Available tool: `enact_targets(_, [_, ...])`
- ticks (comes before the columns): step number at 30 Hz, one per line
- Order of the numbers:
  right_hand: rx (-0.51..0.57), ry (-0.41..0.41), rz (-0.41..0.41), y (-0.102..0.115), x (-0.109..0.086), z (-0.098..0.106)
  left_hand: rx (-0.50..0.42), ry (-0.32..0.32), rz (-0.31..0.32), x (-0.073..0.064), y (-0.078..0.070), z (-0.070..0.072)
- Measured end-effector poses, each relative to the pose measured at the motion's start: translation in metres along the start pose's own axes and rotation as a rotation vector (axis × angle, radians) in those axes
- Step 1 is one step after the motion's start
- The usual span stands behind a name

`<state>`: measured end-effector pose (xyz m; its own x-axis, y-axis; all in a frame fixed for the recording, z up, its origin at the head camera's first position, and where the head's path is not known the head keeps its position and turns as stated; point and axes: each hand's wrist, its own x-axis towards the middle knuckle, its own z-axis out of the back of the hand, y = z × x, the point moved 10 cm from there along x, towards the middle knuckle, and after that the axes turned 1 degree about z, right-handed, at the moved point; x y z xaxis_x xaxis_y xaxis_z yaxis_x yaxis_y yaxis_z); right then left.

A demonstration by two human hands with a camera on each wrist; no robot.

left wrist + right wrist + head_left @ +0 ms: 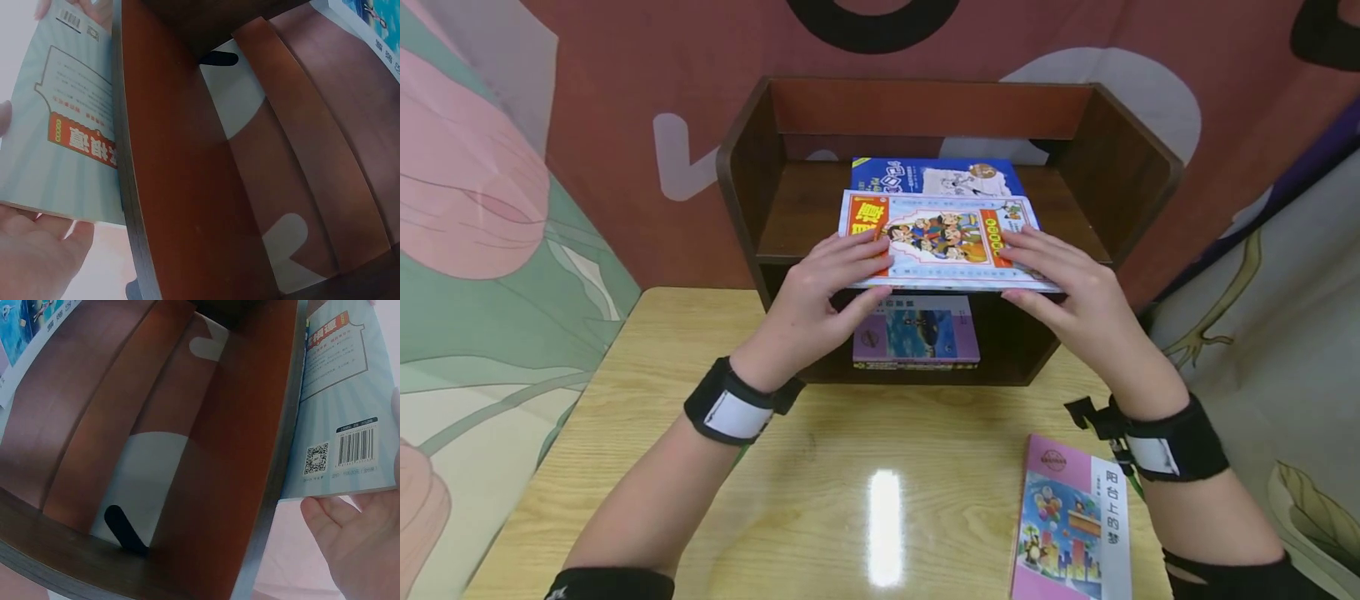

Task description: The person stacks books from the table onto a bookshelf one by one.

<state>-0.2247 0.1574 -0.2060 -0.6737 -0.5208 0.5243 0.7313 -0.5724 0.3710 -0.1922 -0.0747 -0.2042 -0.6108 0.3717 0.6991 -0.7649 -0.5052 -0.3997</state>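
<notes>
A light-blue comic-style book (936,271) with a cartoon group on its cover lies flat between my hands at the upper shelf's front edge. My left hand (801,308) grips its left side, fingers on the cover and thumb at the near edge. On the opposite side my right hand (1082,287) holds it in the same way. From below, the wrist views show the pale back cover (340,406) sticking out past the shelf edge. Behind it a blue book (887,177) rests on the upper shelf, partly covered by the held one.
The dark wooden two-level bookshelf (748,175) stands on a light wood table (820,500) against a patterned cloth. On its lower level sits a stack topped by a purple-bordered book (921,333). A pink and white book (1071,525) lies at the table's front right.
</notes>
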Motion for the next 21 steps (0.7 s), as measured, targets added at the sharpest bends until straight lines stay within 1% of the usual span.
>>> enact_targets(5, [0.0,-0.058,-0.021,-0.009,0.005,0.005,-0.007,-0.032,0.017,0.003,0.006,0.001])
enact_targets(9, [0.037,-0.085,-0.032,-0.016,0.013,0.005,0.007,-0.036,0.026,0.008,0.008,0.0])
enact_targets(12, [0.059,-0.103,-0.056,-0.023,0.017,0.005,0.02,-0.032,0.049,0.01,0.012,-0.003])
enact_targets(15, [0.068,-0.121,-0.078,-0.027,0.02,0.006,0.033,-0.019,0.089,0.013,0.017,-0.005])
enact_targets(18, [0.074,-0.121,-0.102,-0.031,0.023,0.004,0.036,-0.011,0.127,0.016,0.021,-0.006])
enact_targets(21, [0.073,-0.115,-0.115,-0.032,0.026,0.003,0.032,0.0,0.15,0.017,0.025,-0.007])
